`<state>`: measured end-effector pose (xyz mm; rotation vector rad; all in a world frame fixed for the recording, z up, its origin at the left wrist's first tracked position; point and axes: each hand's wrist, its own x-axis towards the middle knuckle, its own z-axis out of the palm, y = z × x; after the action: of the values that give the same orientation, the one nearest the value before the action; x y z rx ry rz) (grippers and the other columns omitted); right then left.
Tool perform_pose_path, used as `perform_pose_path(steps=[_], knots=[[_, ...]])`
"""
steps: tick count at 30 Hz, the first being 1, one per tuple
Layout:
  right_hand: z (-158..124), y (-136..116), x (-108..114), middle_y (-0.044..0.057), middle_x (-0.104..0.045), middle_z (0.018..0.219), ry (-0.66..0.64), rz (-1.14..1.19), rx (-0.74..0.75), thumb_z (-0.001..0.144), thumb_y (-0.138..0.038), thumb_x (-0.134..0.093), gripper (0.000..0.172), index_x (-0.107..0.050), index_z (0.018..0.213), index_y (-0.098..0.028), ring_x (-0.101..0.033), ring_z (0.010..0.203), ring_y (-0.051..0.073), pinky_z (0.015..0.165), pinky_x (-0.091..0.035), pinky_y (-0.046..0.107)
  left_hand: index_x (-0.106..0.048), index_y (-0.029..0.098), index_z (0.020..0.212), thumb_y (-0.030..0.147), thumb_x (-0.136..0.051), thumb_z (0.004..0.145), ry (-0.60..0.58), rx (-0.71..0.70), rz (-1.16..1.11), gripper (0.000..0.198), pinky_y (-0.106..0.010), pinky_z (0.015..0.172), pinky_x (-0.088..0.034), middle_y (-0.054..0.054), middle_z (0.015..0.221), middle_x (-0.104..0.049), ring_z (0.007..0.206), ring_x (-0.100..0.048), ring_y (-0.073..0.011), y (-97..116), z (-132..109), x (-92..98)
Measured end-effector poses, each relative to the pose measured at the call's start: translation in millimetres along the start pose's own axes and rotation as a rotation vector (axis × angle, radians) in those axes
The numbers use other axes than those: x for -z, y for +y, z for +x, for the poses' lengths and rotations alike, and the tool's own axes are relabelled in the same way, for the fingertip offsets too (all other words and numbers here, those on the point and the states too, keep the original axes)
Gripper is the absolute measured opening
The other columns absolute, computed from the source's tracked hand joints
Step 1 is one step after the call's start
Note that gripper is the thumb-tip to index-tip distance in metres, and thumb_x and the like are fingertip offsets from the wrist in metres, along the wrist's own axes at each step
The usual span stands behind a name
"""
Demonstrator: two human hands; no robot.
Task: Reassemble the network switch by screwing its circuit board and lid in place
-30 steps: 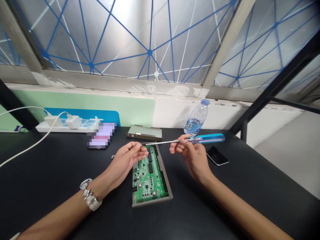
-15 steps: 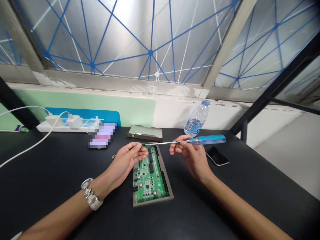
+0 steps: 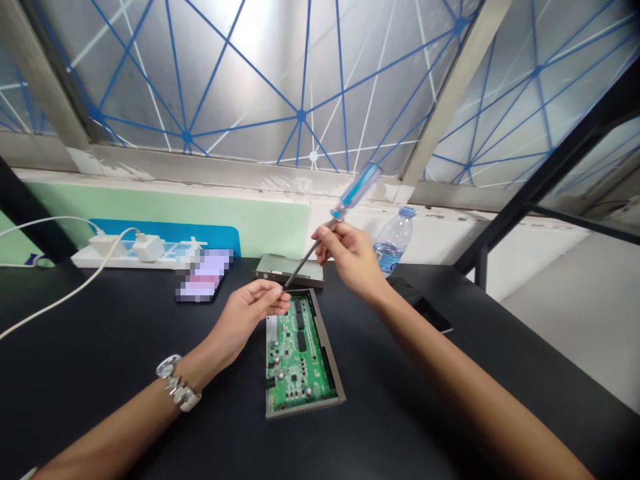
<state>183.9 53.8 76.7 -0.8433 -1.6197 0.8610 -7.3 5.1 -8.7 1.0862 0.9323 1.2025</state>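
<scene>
The person's right hand (image 3: 353, 257) is raised above the far half of the black tabletop (image 3: 380, 427), thumb and fingers closed round the shaft of a screwdriver (image 3: 356, 191) just below its handle. The clear-and-blue handle points up and away to the right, so the tool slants, its dark metal shaft running down to the left.

At the lower end of that shaft is the left hand (image 3: 253, 303), palm turned inward. Its thumb and forefinger are pinched narrow right at the tip — whether they grip the tip itself or some small piece against it cannot be told. A silver wristband (image 3: 185, 390) circles the left wrist.

Below the hands, around the middle of the tabletop, lies a green circuit board (image 3: 300, 363) set in a grey metal frame (image 3: 306, 409). Its far end is just beneath the screwdriver tip and partly behind the left fingers, while its near end points toward the person.

Near the tabletop's far edge, beyond the board, lies a flat metal plate (image 3: 275, 263). Farther right along that edge stands a water bottle (image 3: 393, 248), partly behind the right wrist — and a dark phone-like device (image 3: 434, 316) lies nearer, partly covered by the forearm. Toward the far left corner are a white power strip (image 3: 123, 261) and a blurred-out smartphone (image 3: 203, 277).
</scene>
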Motion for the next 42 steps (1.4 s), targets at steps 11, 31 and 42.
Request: perform_pose_path(steps=[11, 31, 42], knots=[[6, 7, -36, -0.003, -0.053, 0.062, -0.168, -0.399, 0.182, 0.099, -0.033, -0.045, 0.023, -0.052, 0.081, -0.02, -0.054, 0.058, 0.013, 0.06, -0.041, 0.026, -0.075, 0.022, 0.091, 0.029, -0.058, 0.092, -0.029, -0.442, 0.765, 0.018, -0.037, 0.096, -0.045, -0.006, 0.106, -0.073, 0.104, -0.065, -0.0249, -3, 12, 20.2], [-5, 29, -40, 0.0, -0.059, 0.065, -0.172, -0.37, 0.167, 0.1, -0.034, -0.046, 0.022, -0.054, 0.085, -0.02, -0.059, 0.063, 0.016, 0.063, -0.046, 0.028, -0.075, 0.02, 0.098, 0.026, -0.053, 0.091, 0.012, -0.396, 0.856, 0.024, -0.037, 0.089, -0.051, -0.007, 0.105, -0.074, 0.098, -0.068, -0.0242, -9, 15, 25.5], [-4, 26, -38, 0.001, -0.062, 0.074, -0.234, -0.35, 0.177, 0.099, -0.033, -0.049, 0.021, -0.056, 0.085, -0.018, -0.064, 0.064, 0.014, 0.065, -0.05, 0.027, -0.076, 0.018, 0.102, 0.022, -0.051, 0.088, 0.032, -0.351, 0.904, 0.029, -0.039, 0.092, -0.054, -0.007, 0.107, -0.078, 0.099, -0.072, -0.0265, -11, 17, 27.5]])
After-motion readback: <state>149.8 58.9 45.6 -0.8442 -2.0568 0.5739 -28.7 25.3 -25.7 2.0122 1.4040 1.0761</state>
